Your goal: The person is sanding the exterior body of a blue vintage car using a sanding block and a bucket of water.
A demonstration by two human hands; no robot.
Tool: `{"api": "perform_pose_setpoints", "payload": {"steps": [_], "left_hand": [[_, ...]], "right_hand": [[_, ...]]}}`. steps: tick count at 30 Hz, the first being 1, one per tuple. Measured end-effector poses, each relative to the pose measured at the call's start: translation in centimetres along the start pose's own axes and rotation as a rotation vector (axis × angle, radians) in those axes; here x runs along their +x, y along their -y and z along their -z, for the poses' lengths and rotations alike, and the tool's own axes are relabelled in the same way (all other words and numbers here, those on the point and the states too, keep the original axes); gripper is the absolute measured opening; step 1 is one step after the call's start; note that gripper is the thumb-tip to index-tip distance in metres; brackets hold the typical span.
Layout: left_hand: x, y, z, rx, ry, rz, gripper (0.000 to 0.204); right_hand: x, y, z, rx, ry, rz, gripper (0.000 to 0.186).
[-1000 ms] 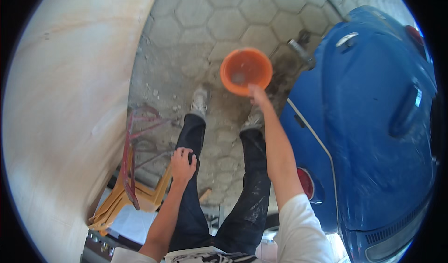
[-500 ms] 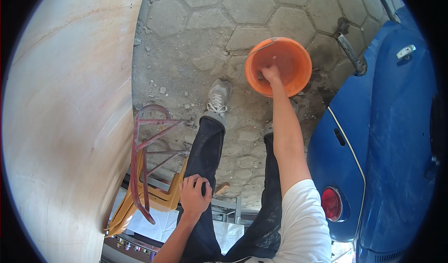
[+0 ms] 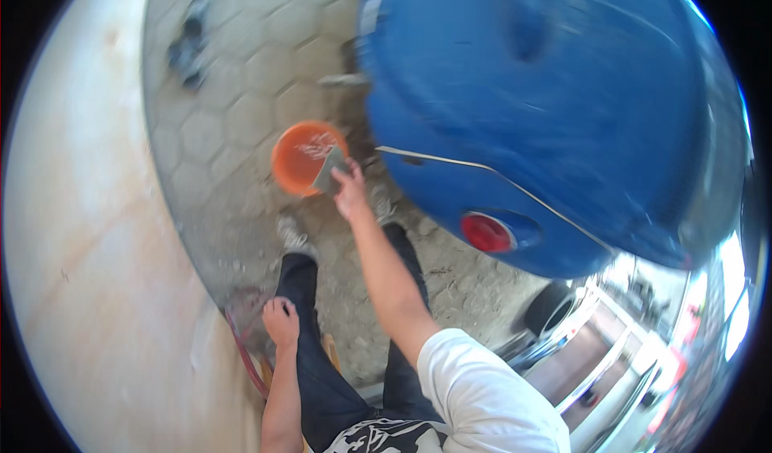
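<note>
The fingers of my right hand (image 3: pixel 349 187) are closed on a flat grey-green pad (image 3: pixel 330 171), held over the near right part of an orange bucket (image 3: pixel 289 163) with liquid in it. My left hand (image 3: pixel 281 319) rests on my left thigh, fingers slightly bent and apart. Just right of the bucket is the blue bodywork of a car (image 3: pixel 515 99), with a pale trim strip and a red round tail light (image 3: pixel 486 232).
A large pale curved panel (image 3: pixel 80 212) fills the left side, with a red metal frame (image 3: pixel 249 344) beside it low down. A dark, blurred object (image 3: pixel 189 51) lies on the hexagonal paving (image 3: pixel 249 51). A tyre (image 3: pixel 549 308) and white metalwork appear at lower right.
My right hand has come up from inside the bucket, now showing the pad in its fingers. The view has swung rightward, so more of the blue car shows and the bucket sits further left.
</note>
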State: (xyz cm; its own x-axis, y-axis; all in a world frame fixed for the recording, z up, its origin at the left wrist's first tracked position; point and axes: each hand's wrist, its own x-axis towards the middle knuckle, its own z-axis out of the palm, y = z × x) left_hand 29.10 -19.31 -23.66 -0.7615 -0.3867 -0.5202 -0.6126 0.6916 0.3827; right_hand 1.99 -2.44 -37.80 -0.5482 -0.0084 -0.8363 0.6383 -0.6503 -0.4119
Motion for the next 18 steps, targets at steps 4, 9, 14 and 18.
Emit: {"api": "perform_pose_setpoints", "payload": {"steps": [4, 9, 14, 18], "left_hand": [[0.2, -2.3, 2.2, 0.035, 0.075, -0.148, 0.006], [3.4, -12.2, 6.0, -0.047, 0.172, -0.302, 0.007], [4.5, -28.8, 6.8, -0.053, 0.150, -0.613, 0.009], [0.9, -42.6, 3.2, -0.157, 0.220, -0.803, 0.012]], "right_hand": [[-10.9, 11.8, 1.3, 0.400, 0.189, 0.230, 0.052], [-25.9, 27.6, 12.3, 0.366, -0.059, 0.687, 0.048], [-35.9, 38.5, 22.6, -0.324, -0.927, 0.911, 0.048], [-37.3, 44.4, 30.2, -0.803, -1.246, 1.042, 0.038]]}}
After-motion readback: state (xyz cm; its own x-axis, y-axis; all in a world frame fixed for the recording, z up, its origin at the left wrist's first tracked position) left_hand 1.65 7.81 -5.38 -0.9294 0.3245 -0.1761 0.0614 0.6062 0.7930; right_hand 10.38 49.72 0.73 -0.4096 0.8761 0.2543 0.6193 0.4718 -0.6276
